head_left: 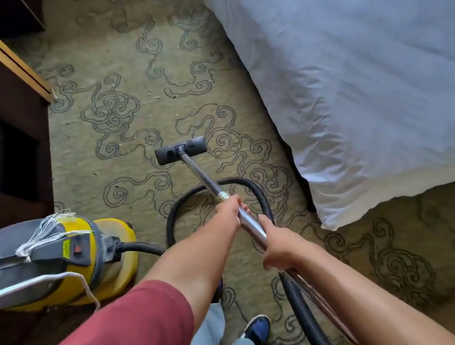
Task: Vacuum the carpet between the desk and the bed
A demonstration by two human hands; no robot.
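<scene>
Your left hand [230, 207] is curled round the shiny metal vacuum wand [251, 225], gripping it just below a pale taped joint [222, 196]. Your right hand [279, 245] wraps the same wand nearer your body, fingers closed over the tube where the black ribbed hose [314, 319] joins it. Both hands lie close together on the wand, with a short bare stretch of metal between them.

The wand slopes away from you to the dark grey floor nozzle [181, 150], which rests flat on the olive carpet with dark swirl outlines [126, 57], roughly midway between the dark wooden desk with a light wood edge [14, 82] on your left and the bed under its white rumpled duvet [370, 89] on your right. The hose loops on the carpet beyond your hands and runs back to the yellow and grey canister vacuum [51, 258] by your left side.

A yellow label and a red switch sit on the canister's top; the writing is too blurred to read. White frayed string [46, 226] is tied across the top of the canister.
</scene>
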